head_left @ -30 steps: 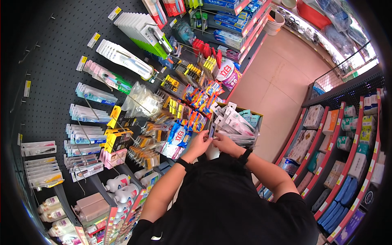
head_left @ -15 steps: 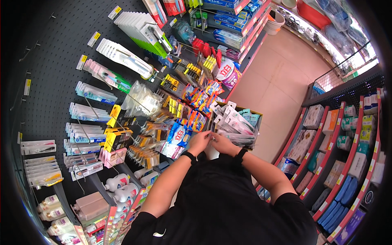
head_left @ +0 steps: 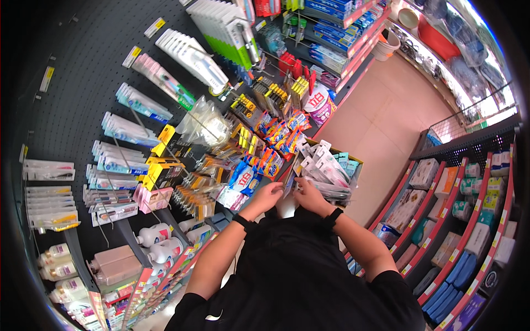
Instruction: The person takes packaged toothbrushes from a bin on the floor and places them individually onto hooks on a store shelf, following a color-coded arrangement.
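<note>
I see my left hand (head_left: 269, 194) and right hand (head_left: 307, 194) both pinching a flat packet (head_left: 289, 185), held over the carton (head_left: 353, 163) of packets beside the pegboard (head_left: 99, 83).

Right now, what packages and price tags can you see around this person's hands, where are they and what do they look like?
Flat pack: held between left hand and right hand, pale, slim.
Cardboard box: just beyond the hands, full of long white blister packs.
Blue and white pouches: left of the hands, hanging.
Red and yellow packets: above the hands, small, in rows.
Yellow price tags: on pegboard hooks, left, small rectangles.
White bottles: lower left shelf, rounded.
</note>
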